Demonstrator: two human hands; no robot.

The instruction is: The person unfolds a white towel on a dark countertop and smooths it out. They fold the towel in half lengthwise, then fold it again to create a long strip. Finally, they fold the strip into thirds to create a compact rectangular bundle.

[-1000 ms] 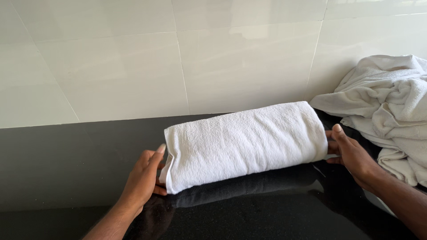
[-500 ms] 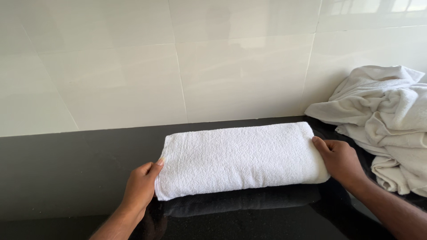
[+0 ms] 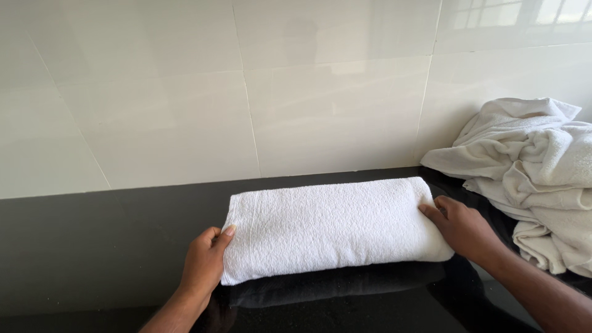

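A folded white towel (image 3: 333, 228) lies flat on the glossy black counter (image 3: 92, 246), long side running left to right. My left hand (image 3: 205, 262) cups its left end, thumb on top of the near left corner. My right hand (image 3: 464, 229) rests against its right end, fingers pressed to the fold. Both hands touch the towel from the sides, one at each end.
A heap of crumpled white towels (image 3: 530, 166) sits at the right on the counter, close to my right arm. A wall of large pale glossy tiles (image 3: 246, 92) rises straight behind the counter.
The towel was tilted and held up at its ends; now it lies level on the counter. Both hands came down with it and stay at its two ends.
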